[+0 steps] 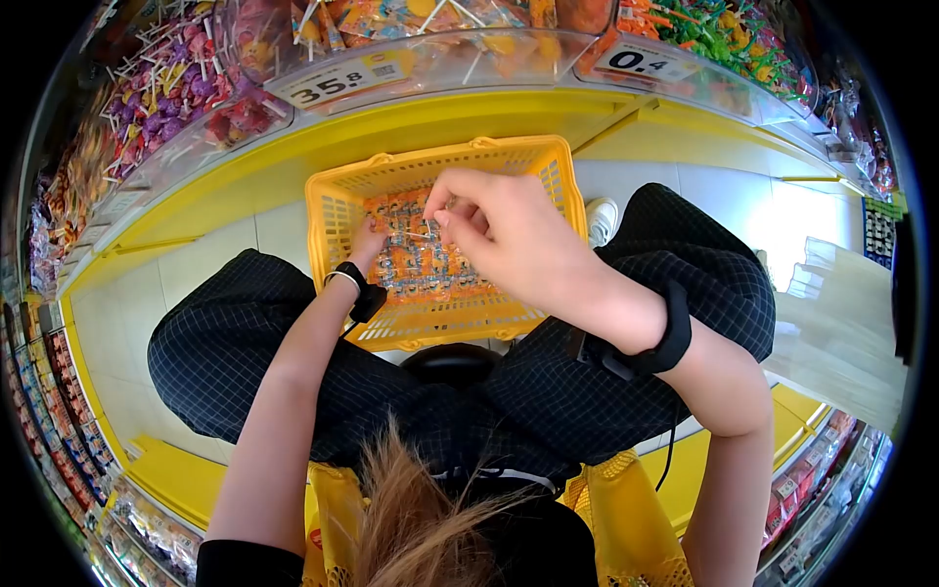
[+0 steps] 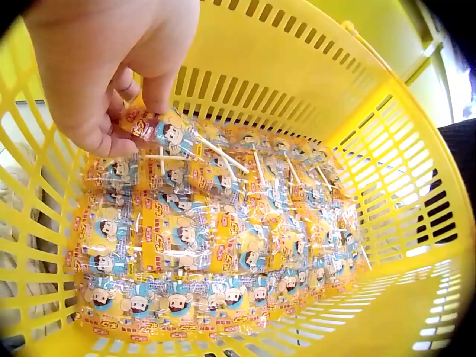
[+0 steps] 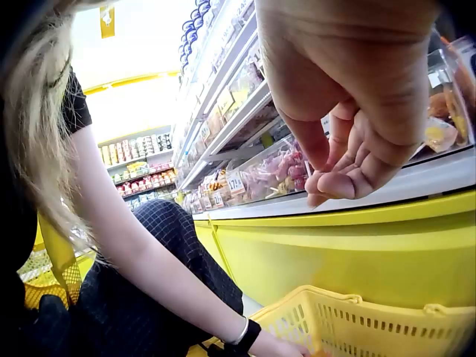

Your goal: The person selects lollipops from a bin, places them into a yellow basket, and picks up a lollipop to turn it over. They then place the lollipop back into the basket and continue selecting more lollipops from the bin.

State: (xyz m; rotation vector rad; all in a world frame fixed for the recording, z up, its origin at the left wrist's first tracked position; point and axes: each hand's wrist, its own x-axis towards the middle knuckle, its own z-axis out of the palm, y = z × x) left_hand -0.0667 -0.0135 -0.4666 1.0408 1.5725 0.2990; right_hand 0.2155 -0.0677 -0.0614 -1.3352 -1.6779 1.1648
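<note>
Inside the yellow basket, my left hand pinches a wrapped lollipop by its orange wrapper, its white stick pointing right. Below it, rows of the same wrapped lollipops cover the basket floor, their wrappers printed with a cartoon figure. In the head view my left hand reaches in at the basket's left side. Held over the basket, my right hand has curled fingers, thumb and index tips together. In the right wrist view no thing shows clearly between the fingertips of this hand.
The basket stands on a tiled floor between the person's knees. A yellow shelf base runs along its far side, under clear bins of lollipops with price signs. More stocked shelves stand farther off.
</note>
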